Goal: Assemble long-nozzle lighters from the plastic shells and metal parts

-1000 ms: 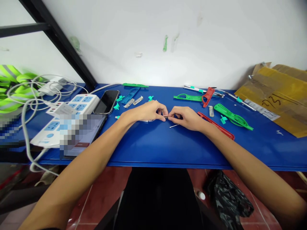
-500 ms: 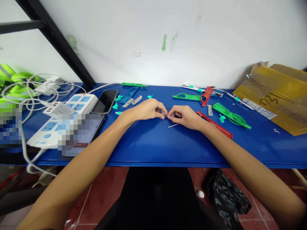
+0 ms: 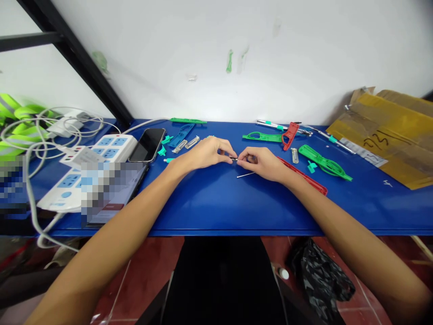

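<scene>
Above the middle of the blue counter (image 3: 203, 207), pinching a small dark part (image 3: 234, 158), too tiny to make out, between thumb and fingers of both the left hand (image 3: 213, 153) and the right hand (image 3: 259, 161), with fingertips nearly meeting. Jutting from under the right hand, a thin metal rod (image 3: 245, 175), gripped or merely lying there, hard to tell which. To the right, a partly hidden long red piece (image 3: 311, 181) and a green piece (image 3: 323, 162); farther back on the left, a blue piece (image 3: 181, 135).

A cardboard box (image 3: 392, 131) sits at three o'clock, a white power strip (image 3: 110, 152) at nine, a dark bag (image 3: 321, 273) at four.
</scene>
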Demonstrator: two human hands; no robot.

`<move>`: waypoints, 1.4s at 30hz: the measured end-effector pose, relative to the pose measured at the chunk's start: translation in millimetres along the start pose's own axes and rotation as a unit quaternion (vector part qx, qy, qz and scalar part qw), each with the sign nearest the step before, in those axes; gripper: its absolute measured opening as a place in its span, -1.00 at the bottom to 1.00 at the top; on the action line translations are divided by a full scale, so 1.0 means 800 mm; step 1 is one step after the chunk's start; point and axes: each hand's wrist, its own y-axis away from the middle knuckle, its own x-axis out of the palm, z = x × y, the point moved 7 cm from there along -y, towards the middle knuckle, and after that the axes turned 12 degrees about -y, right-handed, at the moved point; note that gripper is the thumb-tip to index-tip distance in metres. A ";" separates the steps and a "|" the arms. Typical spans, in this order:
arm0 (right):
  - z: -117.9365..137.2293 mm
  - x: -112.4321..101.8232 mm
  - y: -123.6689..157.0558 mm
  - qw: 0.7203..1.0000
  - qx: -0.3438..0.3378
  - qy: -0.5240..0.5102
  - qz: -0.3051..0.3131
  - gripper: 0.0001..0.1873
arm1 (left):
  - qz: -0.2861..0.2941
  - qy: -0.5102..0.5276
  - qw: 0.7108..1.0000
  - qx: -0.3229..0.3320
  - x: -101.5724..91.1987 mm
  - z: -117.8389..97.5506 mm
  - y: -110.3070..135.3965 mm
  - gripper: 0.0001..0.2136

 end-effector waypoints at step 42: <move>-0.004 -0.001 -0.001 0.998 0.030 -0.049 -0.030 -0.69 | -0.015 -0.050 0.998 -0.025 0.002 -0.016 0.001 -0.88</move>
